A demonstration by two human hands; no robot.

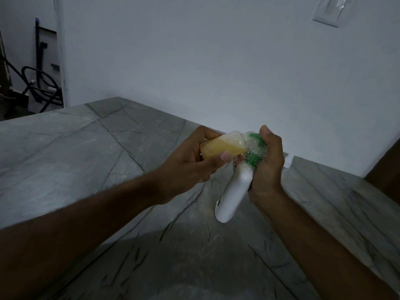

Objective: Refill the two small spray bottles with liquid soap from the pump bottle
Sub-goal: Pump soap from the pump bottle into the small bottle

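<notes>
Above the counter, between your two hands, findings as follows.

Small spray bottle: you hold it tipped on its side in the air, base toward your left, open neck toward your right. Clear body, yellow liquid filling most of it, froth at the neck end.

Pump bottle: white, held aloft and slanted, base pointing down toward you, top raised against the small bottle's neck. The two touch at that point. Its upper end carries green showing through a coat of foam bubbles; the pump head itself cannot be made out.

Left hand: your fingers curl round the far side of the small bottle, thumb pressed along its near side; a firm clasp.

Right hand: your fingers wrap the pump bottle's neck and shoulder, thumb raised over the top. Fingers closed together, partly hidden by foam.

Counter: grey stone with dark veins, below both hands.

White object: small, on the counter just beyond your right hand, mostly hidden; identity cannot be told.

Wall: plain white, with a switch plate at upper right.
</notes>
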